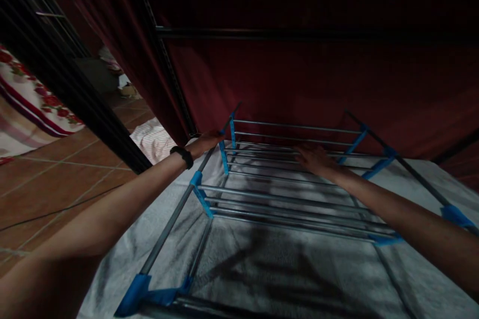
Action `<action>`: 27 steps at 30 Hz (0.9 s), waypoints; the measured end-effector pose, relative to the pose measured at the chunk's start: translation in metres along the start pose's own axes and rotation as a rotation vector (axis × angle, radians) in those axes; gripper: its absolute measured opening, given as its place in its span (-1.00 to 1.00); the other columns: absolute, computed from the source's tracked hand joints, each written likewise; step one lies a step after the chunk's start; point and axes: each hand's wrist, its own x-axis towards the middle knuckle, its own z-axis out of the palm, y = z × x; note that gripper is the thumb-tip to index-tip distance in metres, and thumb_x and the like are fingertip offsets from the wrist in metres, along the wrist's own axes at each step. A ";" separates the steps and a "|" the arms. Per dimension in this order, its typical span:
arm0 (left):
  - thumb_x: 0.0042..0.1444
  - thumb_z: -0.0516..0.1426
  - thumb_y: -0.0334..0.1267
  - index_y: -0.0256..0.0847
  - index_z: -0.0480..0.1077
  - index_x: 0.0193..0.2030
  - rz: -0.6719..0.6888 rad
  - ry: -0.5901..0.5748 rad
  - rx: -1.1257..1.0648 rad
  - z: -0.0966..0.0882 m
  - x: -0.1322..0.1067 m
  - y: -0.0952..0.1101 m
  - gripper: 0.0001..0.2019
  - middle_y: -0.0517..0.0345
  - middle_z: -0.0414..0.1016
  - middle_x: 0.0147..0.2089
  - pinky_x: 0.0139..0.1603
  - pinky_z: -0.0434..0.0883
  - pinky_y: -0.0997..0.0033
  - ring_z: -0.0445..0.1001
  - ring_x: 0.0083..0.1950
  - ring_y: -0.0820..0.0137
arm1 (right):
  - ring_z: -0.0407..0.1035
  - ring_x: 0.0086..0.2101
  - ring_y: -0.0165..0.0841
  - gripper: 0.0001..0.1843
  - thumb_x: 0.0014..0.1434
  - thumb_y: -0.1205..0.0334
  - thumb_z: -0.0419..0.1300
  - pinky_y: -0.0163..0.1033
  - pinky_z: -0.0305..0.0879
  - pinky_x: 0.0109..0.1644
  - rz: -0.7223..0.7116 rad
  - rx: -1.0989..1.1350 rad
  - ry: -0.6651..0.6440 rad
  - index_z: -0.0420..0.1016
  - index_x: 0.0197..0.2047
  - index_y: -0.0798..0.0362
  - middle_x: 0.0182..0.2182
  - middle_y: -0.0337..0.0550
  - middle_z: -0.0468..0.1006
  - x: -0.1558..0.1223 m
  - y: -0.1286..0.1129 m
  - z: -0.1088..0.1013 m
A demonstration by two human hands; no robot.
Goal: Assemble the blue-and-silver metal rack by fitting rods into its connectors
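Observation:
A metal rack (284, 199) with grey bars and blue plastic joints lies flat on a grey-white blanket (262, 264). My left hand (209, 139), with a black band on its wrist, is closed round the rack's left side pole near a blue joint. My right hand (316, 158) rests flat on the rack's far crossbars, fingers stretched out, holding nothing.
A dark red curtain (299, 75) hangs right behind the rack. A dark metal frame post (75, 89) slants at the left. Brown floor tiles (56, 179) and a flowered cloth (33, 99) lie at the left. A pale striped cloth (153, 139) sits by the curtain's foot.

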 end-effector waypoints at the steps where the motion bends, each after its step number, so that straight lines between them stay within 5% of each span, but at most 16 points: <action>1: -0.11 0.36 0.04 -0.21 0.51 -0.37 0.005 -0.025 0.009 0.002 0.003 -0.002 -0.65 0.07 0.58 -0.32 -0.08 0.44 0.26 0.49 -0.10 0.14 | 0.36 0.22 -0.07 -0.50 0.43 0.13 -0.07 0.12 0.23 0.31 -0.011 -0.008 -0.014 0.39 0.32 0.06 0.26 0.08 0.45 0.004 -0.002 0.002; 6: -0.10 0.34 0.21 -0.23 0.51 -0.24 -0.050 -0.086 -0.064 0.008 0.015 -0.016 -0.48 0.03 0.58 -0.30 -0.16 0.41 0.27 0.49 -0.20 0.19 | 0.51 0.07 -0.15 -0.49 0.48 0.10 -0.15 -0.07 0.40 0.13 -0.013 0.009 -0.080 0.41 0.31 0.01 0.16 0.03 0.54 0.011 -0.002 0.007; 11: -0.11 0.33 0.31 -0.20 0.49 -0.08 -0.119 -0.047 -0.119 0.009 0.020 -0.029 -0.35 0.01 0.60 -0.15 -0.13 0.42 0.28 0.52 -0.10 0.17 | 0.49 0.08 -0.07 -0.48 0.47 0.10 -0.16 -0.03 0.43 0.10 -0.025 -0.006 -0.039 0.38 0.32 0.07 0.20 0.10 0.50 0.011 0.000 0.000; 27: 0.11 0.19 0.29 -0.19 0.49 -0.11 -0.182 -0.042 -0.284 0.013 0.033 -0.055 -0.46 -0.02 0.59 -0.16 -0.08 0.45 0.31 0.54 -0.05 0.22 | 0.51 0.05 -0.08 -0.49 0.49 0.11 -0.16 -0.02 0.43 0.09 -0.026 -0.017 0.032 0.36 0.34 0.05 0.16 0.08 0.53 0.010 0.000 -0.003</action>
